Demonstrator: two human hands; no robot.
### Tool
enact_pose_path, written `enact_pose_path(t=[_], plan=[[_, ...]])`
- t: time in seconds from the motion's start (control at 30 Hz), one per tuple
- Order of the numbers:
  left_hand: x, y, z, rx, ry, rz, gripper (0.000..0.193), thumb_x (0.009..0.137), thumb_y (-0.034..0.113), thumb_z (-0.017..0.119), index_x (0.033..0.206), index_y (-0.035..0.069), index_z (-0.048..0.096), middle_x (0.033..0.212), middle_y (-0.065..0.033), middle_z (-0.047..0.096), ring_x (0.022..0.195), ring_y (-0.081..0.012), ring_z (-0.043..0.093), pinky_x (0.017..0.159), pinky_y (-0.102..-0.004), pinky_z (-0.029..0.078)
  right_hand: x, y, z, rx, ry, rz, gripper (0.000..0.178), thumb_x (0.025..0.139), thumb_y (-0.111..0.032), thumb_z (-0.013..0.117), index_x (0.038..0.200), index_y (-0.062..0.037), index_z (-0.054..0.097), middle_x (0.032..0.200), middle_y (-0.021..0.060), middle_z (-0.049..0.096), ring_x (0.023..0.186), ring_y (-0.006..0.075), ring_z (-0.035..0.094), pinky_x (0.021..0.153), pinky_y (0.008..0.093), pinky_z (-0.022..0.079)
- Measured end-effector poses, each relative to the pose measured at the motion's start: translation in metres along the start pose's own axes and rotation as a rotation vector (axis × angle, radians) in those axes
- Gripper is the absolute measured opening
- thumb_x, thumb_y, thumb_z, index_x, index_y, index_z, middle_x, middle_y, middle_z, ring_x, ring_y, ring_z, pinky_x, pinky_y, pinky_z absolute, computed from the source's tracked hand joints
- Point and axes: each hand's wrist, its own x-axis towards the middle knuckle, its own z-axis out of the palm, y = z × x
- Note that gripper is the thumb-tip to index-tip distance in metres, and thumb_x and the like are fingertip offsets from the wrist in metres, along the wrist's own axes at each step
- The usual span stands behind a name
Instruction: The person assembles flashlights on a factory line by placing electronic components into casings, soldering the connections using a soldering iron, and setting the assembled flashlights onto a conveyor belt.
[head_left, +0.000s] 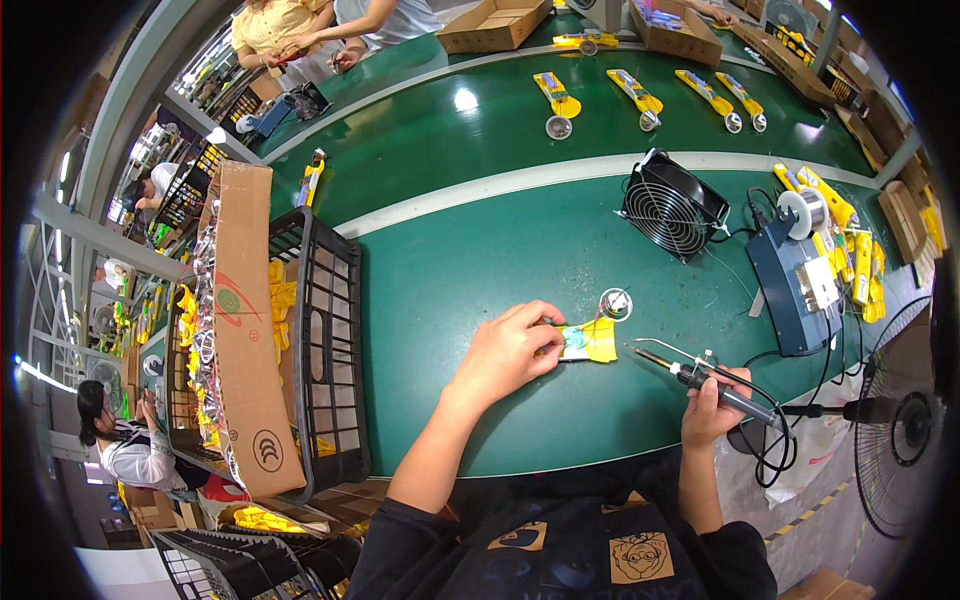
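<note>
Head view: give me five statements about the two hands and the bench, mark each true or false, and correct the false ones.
1. The right hand holds a soldering iron. True.
2. The left hand hangs well clear of the yellow piece. False: it holds the piece at its left end.
3. The round silver part lies by the far edge of the yellow piece. True.
4. The black box fan stands to the right of the blue station. False: it stands to the left.
5. A wire spool sits at the far end of the blue station. True.
</note>
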Motion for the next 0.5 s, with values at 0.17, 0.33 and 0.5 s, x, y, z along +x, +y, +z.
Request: enact_pose_path(t=[0.17,0.33,0.5], plan=[[-0.002,0.000,-0.007,-0.032,-0.051,-0.037,0.010,0.066,0.011,0.065,0.075,0.008,0.062,0.089,-0.0012,0.057,0.077,-0.0172,0.057,0.063,-0.0293,0.049,-0.001,-0.004,-0.001,0.039,0.025,0.029,0.015,0.077,-0.011,0.054,0.082,-0.0023,0.043,0.064,0.0046,0.045,0.042,0.0056,0.041,0.038,0.0174,0.032],[-0.014,-0.007,-0.049,-0.107,-0.095,-0.155,0.027,0.067,0.014,0.069,0.092,0.006,0.062,0.088,-0.0056,0.055,0.080,-0.0176,0.054,0.066,-0.0279,0.044,-0.004,-0.007,-0.010,0.029,0.058,0.085,0.014,0.076,-0.009,0.054,0.081,-0.0024,0.043,0.067,0.0047,0.045,0.042,0.0055,0.041,0.038,0.0177,0.034],[-0.026,-0.006,-0.061,-0.359,-0.146,-0.221,0.024,0.069,0.007,0.067,0.093,0.006,0.064,0.086,-0.0045,0.059,0.070,-0.0117,0.055,0.060,-0.0234,0.044,-0.007,-0.007,-0.015,0.030,0.084,0.134,0.013,0.075,-0.008,0.053,0.081,-0.0023,0.044,0.068,0.0041,0.045,0.043,0.0059,0.042,0.039,0.0176,0.037]])
